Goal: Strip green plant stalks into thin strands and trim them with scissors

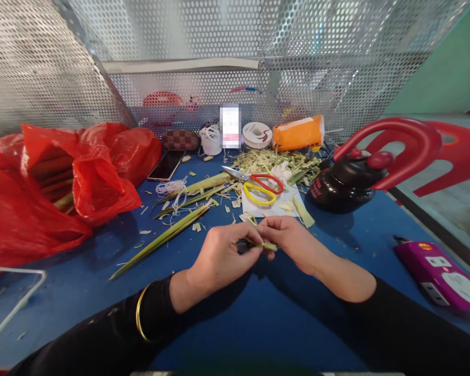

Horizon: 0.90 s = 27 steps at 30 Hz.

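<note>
At the middle of the blue table, my left hand and my right hand meet, their thumbs and fingertips pinched on a small pale green strip of leaf. Part of the strip is hidden behind the fingers. Just beyond them lies a white sheet of paper, with scissors with one red and one yellow handle loop across it. Long green leaves lie left of my hands, next to a loose tangle of white thread. A heap of leaf scraps sits behind the scissors.
A red plastic bag stands at left, with a phone beside it. At the back are a ribbon spool and an orange packet. To the right stand a black kettle with a red handle and a purple power strip.
</note>
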Motion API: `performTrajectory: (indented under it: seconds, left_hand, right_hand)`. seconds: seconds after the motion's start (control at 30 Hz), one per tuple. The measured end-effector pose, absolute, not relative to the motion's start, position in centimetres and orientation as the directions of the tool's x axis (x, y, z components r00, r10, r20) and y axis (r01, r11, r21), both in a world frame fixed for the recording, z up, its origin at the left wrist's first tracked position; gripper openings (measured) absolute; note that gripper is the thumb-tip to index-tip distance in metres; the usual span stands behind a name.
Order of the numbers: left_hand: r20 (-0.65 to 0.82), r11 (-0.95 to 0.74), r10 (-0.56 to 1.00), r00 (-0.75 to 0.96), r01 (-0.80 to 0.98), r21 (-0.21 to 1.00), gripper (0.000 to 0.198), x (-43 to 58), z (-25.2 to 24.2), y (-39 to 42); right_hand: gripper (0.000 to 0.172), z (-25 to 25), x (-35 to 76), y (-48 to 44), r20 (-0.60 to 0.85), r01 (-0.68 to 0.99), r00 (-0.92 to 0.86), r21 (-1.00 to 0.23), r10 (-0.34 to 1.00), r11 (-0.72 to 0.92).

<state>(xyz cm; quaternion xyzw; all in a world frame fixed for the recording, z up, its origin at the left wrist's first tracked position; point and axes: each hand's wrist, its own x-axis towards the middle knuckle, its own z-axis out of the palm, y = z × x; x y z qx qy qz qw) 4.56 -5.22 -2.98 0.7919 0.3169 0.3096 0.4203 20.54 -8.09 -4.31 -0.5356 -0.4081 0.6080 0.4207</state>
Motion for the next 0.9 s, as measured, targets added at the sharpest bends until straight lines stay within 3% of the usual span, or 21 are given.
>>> performTrajectory:
  seconds: [0.1,0.2,0.37,0.53,0.6,0.67,0.8,0.9]
  left_hand:
    - [0.184,-0.310,0.835,0.518,0.167,0.936,0.008,4.7,-3.1,-5.0]
    - [0.124,-0.206,0.905,0.407,0.166,0.964,0.004,4.7,-3.2,-4.6]
    - [0.064,-0.124,0.950,0.306,0.182,0.975,0.007,4.4,-3.7,-3.9]
    - [0.026,-0.084,0.963,0.266,0.206,0.975,0.009,4.4,-4.1,-3.5]
    - [0.011,-0.066,0.963,0.268,0.197,0.978,0.010,4.4,-4.2,-3.3]
    - [-0.019,-0.037,0.959,0.284,0.189,0.981,0.011,4.5,-4.2,-3.3]
    - [-0.087,0.027,0.941,0.326,0.184,0.983,0.012,4.6,-4.0,-3.5]
    - [-0.065,0.006,0.944,0.324,0.180,0.984,0.011,4.7,-4.0,-3.6]
  right_hand:
    - [0.024,-4.5,20.3,-8.1,-0.306,-0.133,-0.091,-0.939,0.948,-0.316]
    - [0.022,-4.4,19.9,-8.4,-0.224,-0.062,-0.075,-0.971,0.972,-0.229]
    - [0.021,-4.1,19.4,-9.5,-0.018,0.343,-0.081,-0.939,0.997,0.011]
    - [0.014,-3.9,19.1,-10.5,0.258,0.687,-0.133,-0.672,0.957,0.277]
    - [0.015,-3.8,19.2,-10.7,0.376,0.686,-0.148,-0.628,0.915,0.369]
    - [0.015,-3.6,19.5,-10.6,0.432,0.605,-0.140,-0.675,0.891,0.422]
    - [0.015,-3.4,19.9,-10.1,0.313,0.467,-0.147,-0.815,0.938,0.345]
    - [0.017,-3.4,19.8,-10.0,0.385,0.575,-0.275,-0.669,0.881,0.472]
